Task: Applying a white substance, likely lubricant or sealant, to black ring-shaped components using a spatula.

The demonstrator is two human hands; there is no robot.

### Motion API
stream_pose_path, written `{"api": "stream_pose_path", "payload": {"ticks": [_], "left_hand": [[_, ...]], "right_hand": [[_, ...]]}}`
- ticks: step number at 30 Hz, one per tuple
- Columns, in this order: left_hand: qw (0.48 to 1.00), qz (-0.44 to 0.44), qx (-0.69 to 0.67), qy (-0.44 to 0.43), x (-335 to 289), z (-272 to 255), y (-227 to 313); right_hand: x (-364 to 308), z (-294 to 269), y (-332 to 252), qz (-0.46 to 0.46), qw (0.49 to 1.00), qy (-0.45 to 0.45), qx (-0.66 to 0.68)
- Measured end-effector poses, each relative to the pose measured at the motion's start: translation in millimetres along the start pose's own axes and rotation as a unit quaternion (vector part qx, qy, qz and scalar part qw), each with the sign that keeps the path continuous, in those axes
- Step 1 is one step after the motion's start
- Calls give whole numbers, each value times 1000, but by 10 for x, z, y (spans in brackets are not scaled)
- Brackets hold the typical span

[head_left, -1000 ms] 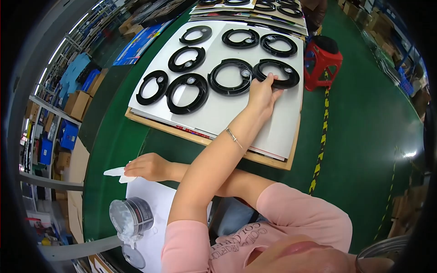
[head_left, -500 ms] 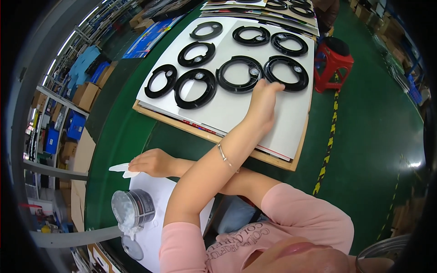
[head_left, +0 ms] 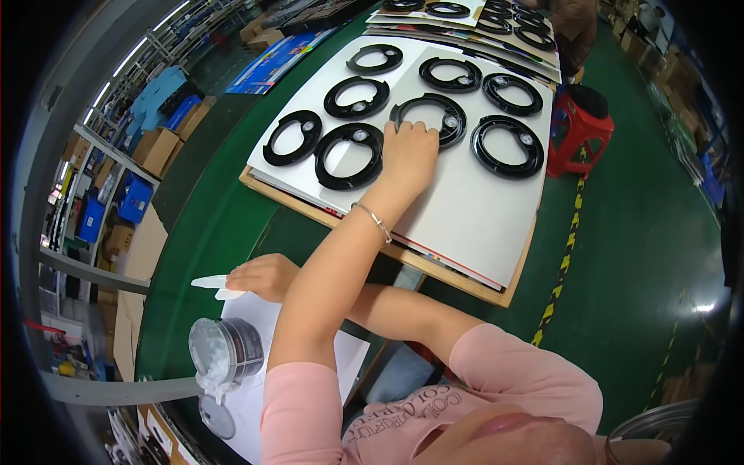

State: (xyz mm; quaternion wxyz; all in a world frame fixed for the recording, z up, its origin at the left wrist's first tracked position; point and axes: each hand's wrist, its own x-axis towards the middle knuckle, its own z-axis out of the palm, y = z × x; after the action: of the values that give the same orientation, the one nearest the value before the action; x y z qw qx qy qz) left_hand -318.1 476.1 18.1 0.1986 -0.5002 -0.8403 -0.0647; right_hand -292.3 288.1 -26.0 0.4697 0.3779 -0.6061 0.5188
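My left hand (head_left: pixel 411 159) reaches across to a board and has its fingers curled over the near left edge of a black ring (head_left: pixel 456 138) with a small round clear disc. Farther left and lower, my right hand (head_left: pixel 265 277) grips a thin white scraper-like piece (head_left: pixel 208 282), its pointed ends sticking out past the fingers. My left forearm crosses over the right one. Just below my right hand, an open clear tub (head_left: pixel 246 346) lies tipped on a white sheet (head_left: pixel 341 355), white paste spilling at its mouth.
Several more black rings lie on the white board (head_left: pixel 473 225), which has a wooden edge. A clear round lid (head_left: pixel 217 417) is near the tub. Beyond are another stack of boards with rings, a red stool (head_left: pixel 577 136) and a person (head_left: pixel 572 31). Shelving stands at left.
My left hand has shifted left, from between two rings to the left edge of one, which sits slightly farther away. My right hand stays put with the white piece. The view has shifted slightly.
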Motion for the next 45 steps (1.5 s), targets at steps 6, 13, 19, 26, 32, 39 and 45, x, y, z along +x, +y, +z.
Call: {"api": "stream_pose_path", "payload": {"ticks": [6,13,19,26,32,39,45], "left_hand": [[999,36,-3,11,207,163,-145],[1000,10,1,4,376,295,-246],[995,2,25,100,225,284,-299],[995,-73,62,-18,324,-262,-959],[968,-53,85,-232,456,-378,-1521],[948,50,144,-280,652,-183,-1663],[954,40,147,-259,870,-36,-1735]], "right_hand": [[6,3,17,-9,1000,1,-5],[-42,20,32,14,999,-47,-6],[26,-46,-8,19,999,-45,-3],[-102,76,88,202,922,-252,215],[-217,179,100,329,886,-210,251],[-83,39,-20,551,712,-124,418],[463,-2,-115,766,575,-213,192]]}}
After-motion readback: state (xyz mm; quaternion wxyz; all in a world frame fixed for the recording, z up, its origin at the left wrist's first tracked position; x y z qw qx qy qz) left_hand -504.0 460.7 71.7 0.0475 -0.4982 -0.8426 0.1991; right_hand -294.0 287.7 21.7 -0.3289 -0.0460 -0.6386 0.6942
